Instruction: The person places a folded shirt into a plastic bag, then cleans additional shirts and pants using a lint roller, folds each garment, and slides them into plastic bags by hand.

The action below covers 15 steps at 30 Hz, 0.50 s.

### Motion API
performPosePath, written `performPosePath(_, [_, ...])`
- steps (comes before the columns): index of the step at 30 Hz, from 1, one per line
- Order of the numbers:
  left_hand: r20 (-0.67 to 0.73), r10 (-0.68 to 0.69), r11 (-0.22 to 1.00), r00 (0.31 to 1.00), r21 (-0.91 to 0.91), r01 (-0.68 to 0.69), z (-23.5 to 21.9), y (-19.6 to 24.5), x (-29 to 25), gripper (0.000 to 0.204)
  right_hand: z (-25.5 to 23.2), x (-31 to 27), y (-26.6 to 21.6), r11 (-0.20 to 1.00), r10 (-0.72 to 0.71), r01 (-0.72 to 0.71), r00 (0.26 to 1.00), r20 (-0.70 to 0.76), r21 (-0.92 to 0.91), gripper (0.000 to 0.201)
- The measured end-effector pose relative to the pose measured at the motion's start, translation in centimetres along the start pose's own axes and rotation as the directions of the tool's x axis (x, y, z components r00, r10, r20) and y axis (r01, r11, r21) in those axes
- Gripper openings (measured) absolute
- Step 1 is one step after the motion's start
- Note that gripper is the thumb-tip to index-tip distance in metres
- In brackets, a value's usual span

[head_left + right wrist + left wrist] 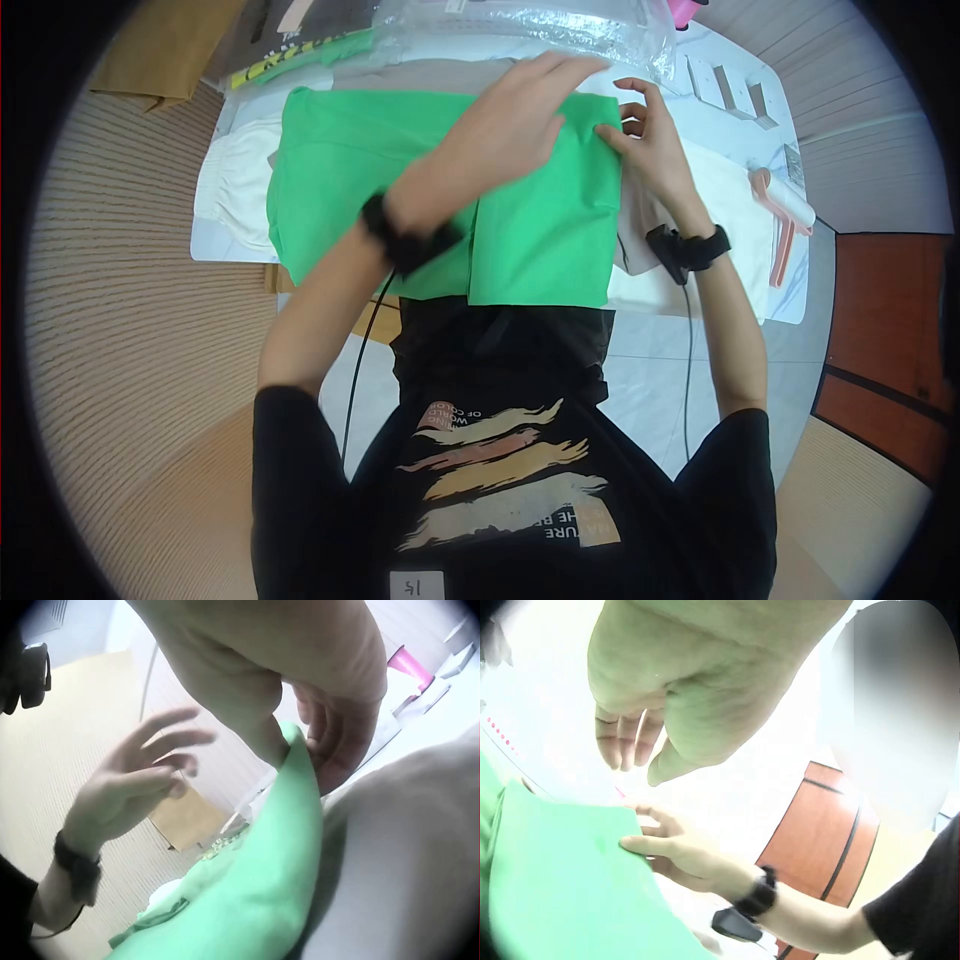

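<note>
A folded green garment [380, 190] lies across the table over other cloth, its front edge hanging toward my body. At its far right corner, my right hand [655, 145] pinches the edge between thumb and fingers. The right wrist view shows the pinched fold [296, 761] raised in that hand. My left hand [505, 130], slightly blurred, hovers over the right part of the garment with nothing in it. In the left wrist view its fingers [626, 742] are loosely extended, apart from the cloth.
White cloth with a gathered band [235, 185] lies at left; more white cloth [720, 220] lies at right. Clear plastic packaging [520, 35] is along the back. A pink-handled lint roller [785, 200] and grey bracket-like pieces [735, 90] are on the right side.
</note>
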<state>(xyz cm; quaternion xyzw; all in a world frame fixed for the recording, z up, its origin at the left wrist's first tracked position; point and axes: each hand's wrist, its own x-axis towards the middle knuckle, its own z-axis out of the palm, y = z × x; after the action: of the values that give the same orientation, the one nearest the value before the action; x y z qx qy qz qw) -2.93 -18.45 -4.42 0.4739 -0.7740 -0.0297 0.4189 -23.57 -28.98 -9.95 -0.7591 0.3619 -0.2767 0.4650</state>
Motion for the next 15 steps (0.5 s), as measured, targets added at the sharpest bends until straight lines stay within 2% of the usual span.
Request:
performPosePath(1, [-0.024,0.084,0.995,0.996,-0.045,-0.085,1.5,-2.1,2.1,0.050,0.6,-0.3,0.0,0.997,-0.004,0.008,0.999,-0.052,0.072,0.062])
performPosePath(2, [-0.020,0.092,0.995,0.996,-0.044,-0.093,2.4,-4.0,3.5,0.050,1.2,-0.8,0.1,0.990,-0.003,0.018,0.995,-0.102,0.143,0.063])
performPosePath(3, [0.223,0.113,0.993,0.968,-0.007,-0.114,3.3,-5.7,4.6,0.051,1.6,-1.5,0.5,0.985,-0.008,0.033,0.989,-0.147,0.168,0.063])
performPosePath(4, [0.453,0.114,0.990,0.884,0.023,-0.140,3.9,-6.5,5.2,0.052,1.8,-2.6,0.9,0.985,-0.007,0.033,0.989,-0.150,0.171,0.063])
performPosePath(5, [0.457,0.113,0.990,0.882,0.022,-0.139,3.7,-5.8,5.8,0.052,1.9,-4.1,1.0,0.995,0.017,-0.002,0.989,-0.149,0.097,0.065])
performPosePath(6, [0.617,0.055,0.981,0.785,0.114,-0.159,3.4,-5.4,6.5,0.053,2.1,-5.7,1.1,0.999,0.040,-0.036,0.988,-0.149,0.025,0.067])
performPosePath(7, [0.753,-0.023,0.961,0.658,0.197,-0.193,2.9,-4.8,7.1,0.054,2.1,-7.5,-0.4,0.987,0.118,-0.128,0.988,-0.103,-0.097,0.070])
performPosePath(8, [0.761,-0.031,0.962,0.648,0.200,-0.188,2.4,-4.4,7.5,0.054,2.0,-9.2,-2.3,0.953,0.202,-0.211,0.977,-0.062,-0.218,0.072])
performPosePath(10, [0.714,0.082,0.910,0.695,0.230,-0.344,0.7,-4.4,7.6,0.042,2.7,-12.1,-3.8,0.922,0.247,-0.244,0.969,-0.029,-0.301,0.075])
performPosePath(11, [0.724,0.049,0.911,0.688,0.251,-0.329,-0.8,-4.5,7.5,0.042,3.3,-13.3,-4.4,0.929,0.196,-0.202,0.979,-0.050,-0.309,0.074])
performPosePath(12, [0.635,0.149,0.910,0.758,0.212,-0.356,-2.3,-4.6,7.3,0.033,4.1,-14.4,-5.0,0.933,0.145,-0.160,0.987,-0.071,-0.321,0.073])
performPosePath(13, [0.524,0.252,0.902,0.814,0.177,-0.394,-3.6,-4.7,7.3,0.026,5.1,-15.2,-5.1,0.947,0.035,-0.063,0.995,-0.092,-0.314,0.072])
performPosePath(14, [0.522,0.238,0.902,0.819,0.194,-0.386,-5.1,-5.1,7.2,0.026,5.8,-15.6,-6.8,0.966,0.061,-0.079,0.995,-0.081,-0.245,0.073])
performPosePath(15, [0.431,0.323,0.923,0.843,0.054,-0.381,-7.1,-5.6,6.7,0.017,6.4,-15.8,-8.2,0.969,-0.032,0.011,0.996,-0.081,-0.248,0.072])
